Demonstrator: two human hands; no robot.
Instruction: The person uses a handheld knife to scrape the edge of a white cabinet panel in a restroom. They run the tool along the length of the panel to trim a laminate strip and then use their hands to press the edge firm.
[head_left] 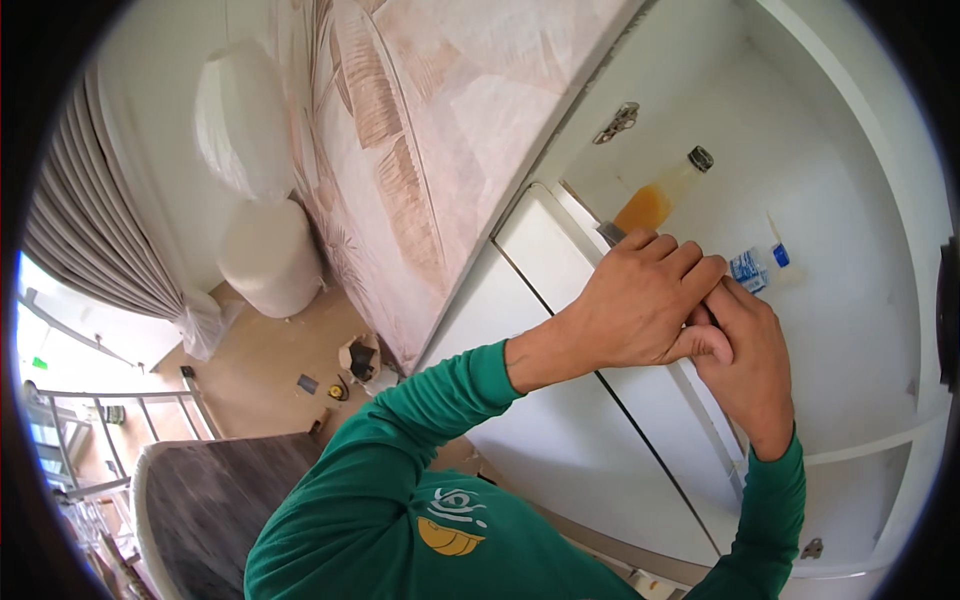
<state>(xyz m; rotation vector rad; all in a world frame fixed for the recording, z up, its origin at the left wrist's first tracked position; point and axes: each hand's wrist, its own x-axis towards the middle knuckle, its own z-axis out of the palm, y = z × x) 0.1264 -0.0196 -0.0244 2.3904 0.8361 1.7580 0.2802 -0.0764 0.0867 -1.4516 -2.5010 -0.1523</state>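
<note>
left hand (pixel 640 303) and right hand (pixel 748 360) meet, fingers curled, any hold unclear; blue-and-white-labelled plastic bottle (pixel 747 269) just beyond them.

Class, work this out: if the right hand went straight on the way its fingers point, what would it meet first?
Most likely the left hand: it overlaps the front of the right hand in the picture, though depth between them is hard to judge from this one view.

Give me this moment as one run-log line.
left hand: touching right hand | held: cannot tell, fingers hide it | near: bottle of orange liquid, blue-and-white packet | place: white cabinet
</note>
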